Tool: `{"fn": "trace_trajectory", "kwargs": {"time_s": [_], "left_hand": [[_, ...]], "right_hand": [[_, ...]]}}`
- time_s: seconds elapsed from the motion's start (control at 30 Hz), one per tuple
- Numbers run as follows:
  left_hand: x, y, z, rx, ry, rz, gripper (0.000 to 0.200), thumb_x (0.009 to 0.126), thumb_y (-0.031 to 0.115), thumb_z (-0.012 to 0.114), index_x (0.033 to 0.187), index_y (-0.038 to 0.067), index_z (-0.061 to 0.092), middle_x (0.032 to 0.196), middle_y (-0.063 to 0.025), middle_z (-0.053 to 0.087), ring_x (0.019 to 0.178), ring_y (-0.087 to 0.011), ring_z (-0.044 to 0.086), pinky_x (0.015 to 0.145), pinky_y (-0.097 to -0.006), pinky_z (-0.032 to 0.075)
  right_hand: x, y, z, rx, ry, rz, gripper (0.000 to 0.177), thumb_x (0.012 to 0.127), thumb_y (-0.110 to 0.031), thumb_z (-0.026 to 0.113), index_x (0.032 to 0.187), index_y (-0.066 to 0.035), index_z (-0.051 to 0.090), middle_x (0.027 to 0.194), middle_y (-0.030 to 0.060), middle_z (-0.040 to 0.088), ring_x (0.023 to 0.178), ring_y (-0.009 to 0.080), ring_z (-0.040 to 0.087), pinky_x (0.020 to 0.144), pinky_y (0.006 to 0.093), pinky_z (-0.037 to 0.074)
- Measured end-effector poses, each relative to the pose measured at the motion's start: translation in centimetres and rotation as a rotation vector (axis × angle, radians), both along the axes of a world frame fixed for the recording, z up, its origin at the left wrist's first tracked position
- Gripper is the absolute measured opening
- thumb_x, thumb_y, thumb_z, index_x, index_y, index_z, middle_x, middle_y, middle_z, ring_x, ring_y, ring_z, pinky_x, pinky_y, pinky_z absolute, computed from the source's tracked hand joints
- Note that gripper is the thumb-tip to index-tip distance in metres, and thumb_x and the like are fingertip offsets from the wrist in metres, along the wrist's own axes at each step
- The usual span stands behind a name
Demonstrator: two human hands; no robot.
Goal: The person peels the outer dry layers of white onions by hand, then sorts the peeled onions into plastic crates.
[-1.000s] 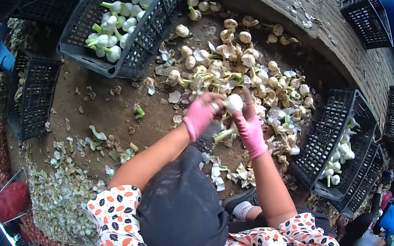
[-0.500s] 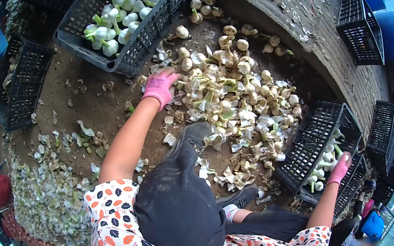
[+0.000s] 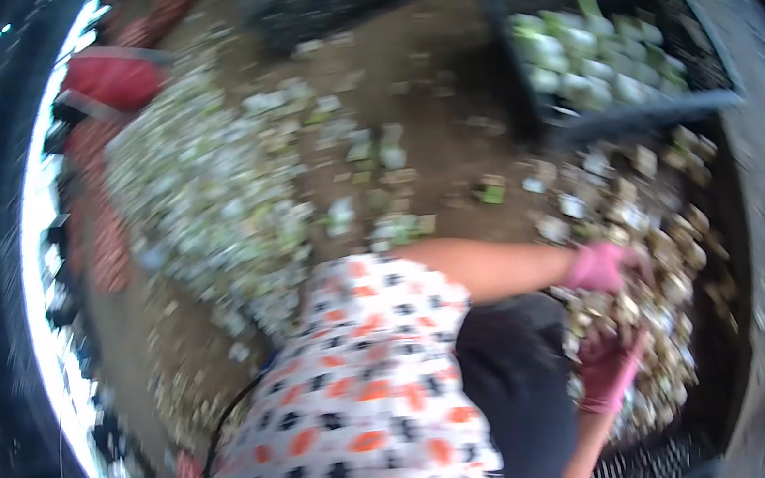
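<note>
Between left hand (image 3: 600,268) and right hand (image 3: 608,370), both pink-gloved, apparently a pale, rounded garlic bulb (image 3: 625,310), at a heap (image 3: 671,272) of knobbly, papery ones; stem direction and long axis too blurred to read, grip impossible to tell. Beyond, in a rigid dark crate (image 3: 648,111), smooth white bulbs (image 3: 588,63), some green stem ends (image 3: 589,8) toward the top of view. Well apart, flaky peelings (image 3: 217,174) on brown ground (image 3: 430,51).
</note>
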State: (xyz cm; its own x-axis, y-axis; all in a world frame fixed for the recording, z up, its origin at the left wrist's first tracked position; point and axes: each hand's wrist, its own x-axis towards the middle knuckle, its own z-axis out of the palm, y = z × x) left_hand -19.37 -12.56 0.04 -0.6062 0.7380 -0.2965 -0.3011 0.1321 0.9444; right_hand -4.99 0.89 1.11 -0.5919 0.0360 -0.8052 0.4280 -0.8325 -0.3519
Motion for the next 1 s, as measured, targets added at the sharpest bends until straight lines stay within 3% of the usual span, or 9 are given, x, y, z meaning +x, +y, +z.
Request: {"fn": "trace_trajectory", "kwargs": {"time_s": [0.3,0.47,0.5,0.53,0.57,0.6,0.67,0.83,1.0], "left_hand": [[0.3,1.8,-2.1,0.305,-0.216,-0.287,0.061,0.065,-0.020,0.048,0.121,0.006,0.054,0.101,-0.0079,0.064,0.096,-0.0175,0.062,0.081,-0.0322,0.050],[3.0,2.7,-5.1,0.201,-0.339,0.083,0.043,0.089,0.022,0.058,0.128,0.006,0.050,0.114,-0.0091,0.062,0.096,-0.0127,0.061,0.088,-0.0300,0.046],[1.7,1.6,-1.8,0.254,-1.131,0.154,0.048,0.093,0.035,0.053,0.128,0.003,0.050,0.115,-0.0100,0.063,0.086,-0.0122,0.061,0.084,-0.0269,0.047],[2.8,1.8,-3.5,0.245,-0.667,0.151,0.050,0.096,0.042,0.046,0.126,0.003,0.052,0.107,-0.0080,0.065,0.074,-0.0105,0.059,0.077,-0.0232,0.048],[1.8,0.9,-1.9,0.284,-1.168,0.135,0.041,0.098,0.033,0.047,0.125,0.003,0.052,0.104,-0.0065,0.065,0.078,-0.0109,0.061,0.077,-0.0221,0.048],[2.2,1.7,-1.4,0.267,-0.706,0.080,0.047,0.095,0.026,0.055,0.133,0.001,0.044,0.123,-0.0150,0.058,0.112,-0.0235,0.056,0.096,-0.0345,0.044],[2.1,1.9,-0.9,0.235,-0.561,0.058,0.039,0.094,0.018,0.058,0.126,-0.002,0.050,0.112,-0.0106,0.063,0.103,-0.0168,0.060,0.089,-0.0283,0.048],[2.8,1.5,-0.6,0.267,-0.587,0.125,0.036,0.096,0.012,0.052,0.129,-0.002,0.048,0.110,-0.0068,0.062,0.097,-0.0121,0.058,0.087,-0.0242,0.047],[2.9,1.3,-0.1,0.184,-0.108,0.129,0.035,0.090,-0.005,0.044,0.125,-0.004,0.046,0.111,-0.0074,0.060,0.100,-0.0123,0.055,0.090,-0.0258,0.043]], "right_hand": [[0.9,-1.3,-1.4,-0.319,0.488,-0.102,0.040,0.096,-0.026,0.047,0.133,-0.010,0.044,0.119,0.0107,0.059,0.098,0.0221,0.059,0.082,0.0365,0.049],[-2.1,-2.2,0.6,0.899,0.175,-0.074,0.043,0.086,0.000,0.063,0.124,0.000,0.042,0.116,0.0151,0.054,0.101,0.0201,0.056,0.091,0.0335,0.049],[-1.9,-2.3,-0.1,0.977,0.335,-0.117,0.048,0.081,0.002,0.069,0.121,0.000,0.044,0.117,0.0119,0.054,0.099,0.0175,0.055,0.088,0.0312,0.049],[-1.2,-1.2,-2.0,1.207,0.260,-0.014,0.055,0.074,-0.001,0.077,0.119,-0.002,0.046,0.115,0.0093,0.054,0.103,0.0187,0.054,0.090,0.0328,0.047],[-0.7,-1.4,-2.9,1.475,0.430,0.005,0.061,0.064,-0.001,0.083,0.115,-0.006,0.050,0.112,0.0073,0.056,0.107,0.0210,0.052,0.093,0.0344,0.045],[-1.3,-1.5,-2.0,1.709,0.508,0.064,0.063,0.060,-0.002,0.085,0.113,-0.010,0.051,0.109,0.0076,0.056,0.106,0.0240,0.052,0.092,0.0355,0.043],[-1.6,-1.2,-1.4,1.926,0.574,0.123,0.059,0.059,-0.003,0.084,0.108,-0.012,0.051,0.109,0.0081,0.054,0.099,0.0258,0.054,0.085,0.0351,0.045],[-1.3,-1.7,-1.3,1.855,0.517,0.093,0.057,0.060,-0.001,0.084,0.105,-0.012,0.050,0.106,0.0082,0.051,0.097,0.0234,0.054,0.083,0.0338,0.046],[-1.2,-3.0,-0.7,0.782,0.432,-0.217,0.055,0.074,0.001,0.075,0.120,-0.007,0.044,0.112,0.0056,0.052,0.099,0.0166,0.056,0.082,0.0298,0.052]]}}
